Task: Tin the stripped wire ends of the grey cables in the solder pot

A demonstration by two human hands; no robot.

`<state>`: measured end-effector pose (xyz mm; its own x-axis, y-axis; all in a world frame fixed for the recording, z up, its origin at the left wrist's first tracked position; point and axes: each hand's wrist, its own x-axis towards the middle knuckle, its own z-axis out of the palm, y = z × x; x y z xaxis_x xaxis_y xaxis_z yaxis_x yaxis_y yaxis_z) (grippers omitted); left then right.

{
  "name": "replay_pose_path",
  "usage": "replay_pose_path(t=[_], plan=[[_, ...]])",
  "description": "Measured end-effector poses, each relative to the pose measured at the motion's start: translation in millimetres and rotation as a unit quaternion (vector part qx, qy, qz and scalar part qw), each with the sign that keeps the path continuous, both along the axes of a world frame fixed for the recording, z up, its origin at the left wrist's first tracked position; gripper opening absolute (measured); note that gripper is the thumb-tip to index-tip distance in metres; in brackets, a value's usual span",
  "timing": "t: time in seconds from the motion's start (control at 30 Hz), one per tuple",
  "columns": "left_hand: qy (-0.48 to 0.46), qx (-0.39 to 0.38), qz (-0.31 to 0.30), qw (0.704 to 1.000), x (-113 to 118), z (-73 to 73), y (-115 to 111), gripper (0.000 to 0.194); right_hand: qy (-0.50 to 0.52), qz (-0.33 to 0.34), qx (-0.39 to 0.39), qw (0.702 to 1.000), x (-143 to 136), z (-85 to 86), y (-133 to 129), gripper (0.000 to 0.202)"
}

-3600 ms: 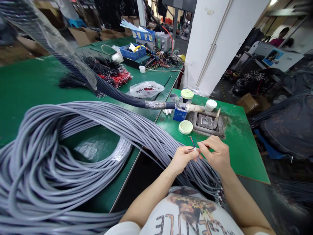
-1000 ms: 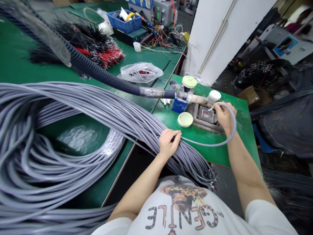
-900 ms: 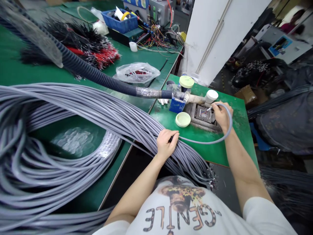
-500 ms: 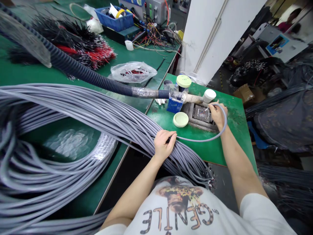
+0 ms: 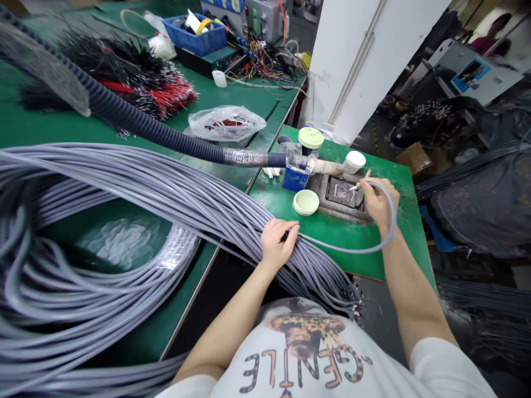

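Observation:
One grey cable (image 5: pixel 352 250) curves between my two hands. My right hand (image 5: pixel 379 204) pinches it close to its end, where thin stripped wires stick out over a solder pot (image 5: pixel 338 190) with a shiny surface and a dark, dirty frame. Farther back along the same cable, my left hand (image 5: pixel 279 241) has it between thumb and fingers while resting on a thick bundle of grey cables (image 5: pixel 199 188). The bundle's stripped ends hang over the table edge in front of my shirt.
A ribbed hose (image 5: pixel 166 135) runs across the table to a nozzle beside the pot, propped by a blue box (image 5: pixel 295 178). Nearby stand a pale shallow lid (image 5: pixel 306 203), a white cup (image 5: pixel 354 161) and a yellow-lidded jar (image 5: pixel 311 137). Black and red wires (image 5: pixel 136 83) lie at the back left.
My right hand has shifted right and slightly toward me, drawing the cable end back across the pot. The cable's loop has widened to the right. My left hand has stayed put.

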<state>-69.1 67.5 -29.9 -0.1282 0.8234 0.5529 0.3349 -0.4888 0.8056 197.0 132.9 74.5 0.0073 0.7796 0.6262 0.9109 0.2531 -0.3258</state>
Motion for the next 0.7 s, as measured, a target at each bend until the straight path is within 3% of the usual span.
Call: replay_pose_path(t=[0.1, 0.17, 0.23, 0.3, 0.37, 0.4, 0.47, 0.6, 0.7], plan=[[-0.085, -0.046, -0.025, 0.995, 5.8, 12.5, -5.6, 0.012, 0.044, 0.108, 0.003, 0.993, -21.6, 22.7, -53.9, 0.019], [-0.178, -0.133, -0.102, 0.97, 15.6, 24.5, -12.5, 0.019, 0.066, 0.196, 0.032, 0.978, -34.5, 27.6, -87.3, 0.027], [-0.286, -0.249, -0.223, 0.898, 29.2, 36.1, -20.5, 0.029, 0.062, 0.246, 0.057, 0.966, -42.4, 23.8, -114.2, 0.036], [-0.386, -0.333, -0.326, 0.796, 43.3, 45.1, -28.2, 0.038, 0.025, 0.273, 0.059, 0.96, -43.8, 14.2, -134.2, 0.045], [-0.451, -0.369, -0.374, 0.721, 54.0, 51.1, -34.9, 0.042, -0.019, 0.288, 0.047, 0.956, -40.1, 2.5, -148.9, 0.053], [-0.467, -0.376, -0.381, 0.704, 57.3, 53.5, -37.8, 0.041, -0.033, 0.291, 0.042, 0.955, -37.3, -3.1, -154.7, 0.056], [-0.469, -0.381, -0.378, 0.702, 59.5, 57.9, -43.0, 0.037, -0.047, 0.294, 0.035, 0.954, -31.6, -13.3, -164.2, 0.057], [-0.426, -0.361, -0.36, 0.747, 53.9, 68.3, -50.6, 0.031, -0.031, 0.288, 0.033, 0.957, -25.5, -29.4, -176.2, 0.052], [-0.409, -0.352, -0.361, 0.76, 49.9, 75.3, -53.8, 0.03, -0.003, 0.292, 0.027, 0.956, -26.4, -38.5, -180.0, 0.048]])
